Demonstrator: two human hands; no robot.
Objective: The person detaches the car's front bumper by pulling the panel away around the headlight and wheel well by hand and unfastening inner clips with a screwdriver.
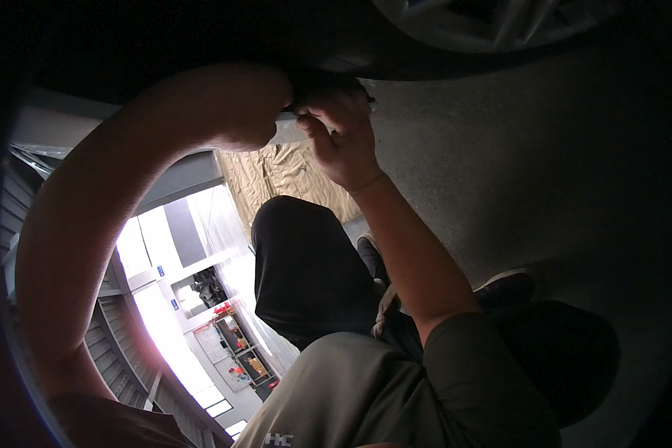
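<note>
Both hands meet just under a dark tyre (425, 66) at the top of the head view. My left hand (250, 108) is closed, its back toward me and its fingers hidden in shadow. Close by on the right, my right hand (343, 138) has its fingers curled around something dark, with the thumb bent inward. A small dark tip (371, 99) pokes out beyond its fingers. Deep shadow hides what either hand holds. Above right shows the wheel's spoked rim (500, 26).
My bent knee (299, 261) in dark trousers is below the hands. A wrinkled tan sheet (284, 175) lies behind it. Grey concrete floor (455, 164) spreads to the right, with a shoe (506, 287) on it. Shelves (250, 355) stand far off beside a bright opening.
</note>
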